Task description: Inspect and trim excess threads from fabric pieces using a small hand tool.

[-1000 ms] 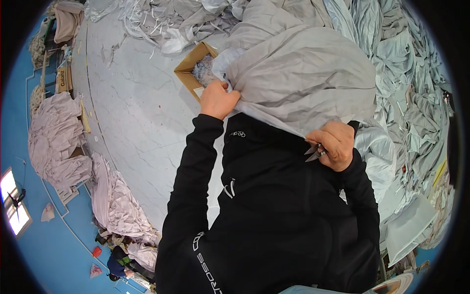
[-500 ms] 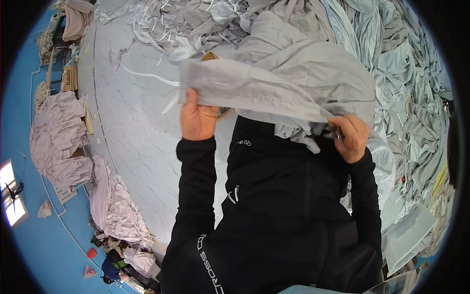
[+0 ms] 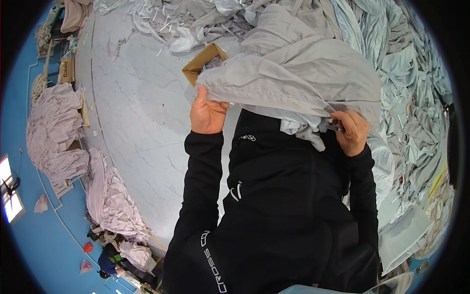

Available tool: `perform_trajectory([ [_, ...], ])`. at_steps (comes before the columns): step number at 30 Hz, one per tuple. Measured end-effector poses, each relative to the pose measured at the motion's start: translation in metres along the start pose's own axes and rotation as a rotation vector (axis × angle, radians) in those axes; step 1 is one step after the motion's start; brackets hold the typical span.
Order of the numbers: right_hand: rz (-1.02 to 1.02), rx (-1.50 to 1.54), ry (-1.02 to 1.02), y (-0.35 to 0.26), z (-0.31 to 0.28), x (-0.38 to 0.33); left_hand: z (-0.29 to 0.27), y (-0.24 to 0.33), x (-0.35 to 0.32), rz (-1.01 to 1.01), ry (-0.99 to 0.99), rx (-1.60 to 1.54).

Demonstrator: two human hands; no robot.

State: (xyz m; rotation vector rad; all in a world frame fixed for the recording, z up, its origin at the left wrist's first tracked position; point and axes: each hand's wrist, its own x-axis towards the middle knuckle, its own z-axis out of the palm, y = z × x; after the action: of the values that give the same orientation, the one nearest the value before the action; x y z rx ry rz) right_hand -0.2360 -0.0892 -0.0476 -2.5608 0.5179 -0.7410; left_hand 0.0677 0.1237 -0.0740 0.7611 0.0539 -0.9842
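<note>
A large light grey cloth point(image 3: 303, 73) lies bunched across the table's edge toward my body, with a seamed edge stretched between my two hands. My left hand point(image 3: 208, 112) pinches the cloth's left corner, thumb on top and fingers beneath. At the other end of that seam, my right hand point(image 3: 352, 132) is closed around small metal thread snips point(image 3: 334, 126), whose tips sit against the cloth. Just beyond my left hand stands an open cardboard box point(image 3: 198, 61) with scraps inside, partly hidden by the cloth.
The white marbled table point(image 3: 142, 108) stretches left. Heaped grey cloths with white ties point(image 3: 196, 24) lie at the far side; pale green-grey fabric point(image 3: 391, 63) piles up on the right. Pinkish cloth stacks point(image 3: 54, 127) stand left, above a blue floor point(image 3: 29, 245). Another person point(image 3: 108, 259) is at lower left.
The cloth's left end has swung down and slightly right with my left hand, uncovering the cardboard box. White ties that lay left of the cloth are out of sight. My right hand has barely moved.
</note>
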Motion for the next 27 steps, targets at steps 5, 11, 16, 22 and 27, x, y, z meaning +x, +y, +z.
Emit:
perform_trajectory([
  [5,0.006,-0.015,-0.04,-0.005,0.0,0.003,-0.012,-0.002,-0.002,-0.016,0.058,-0.033],
  [11,0.013,-0.008,-0.04,-0.003,0.004,-0.002,0.044,-0.033,-0.02,1.181,0.243,1.571],
  [16,0.004,0.009,-0.043,-0.008,0.006,0.001,0.084,-0.056,-0.006,0.912,-0.38,1.474],
  [22,-0.005,0.028,-0.035,-0.009,0.008,-0.001,0.084,-0.067,0.018,0.973,-0.578,1.696],
  [27,0.005,0.016,-0.054,-0.009,0.007,0.0,0.084,-0.071,0.023,0.974,-0.625,1.763],
])
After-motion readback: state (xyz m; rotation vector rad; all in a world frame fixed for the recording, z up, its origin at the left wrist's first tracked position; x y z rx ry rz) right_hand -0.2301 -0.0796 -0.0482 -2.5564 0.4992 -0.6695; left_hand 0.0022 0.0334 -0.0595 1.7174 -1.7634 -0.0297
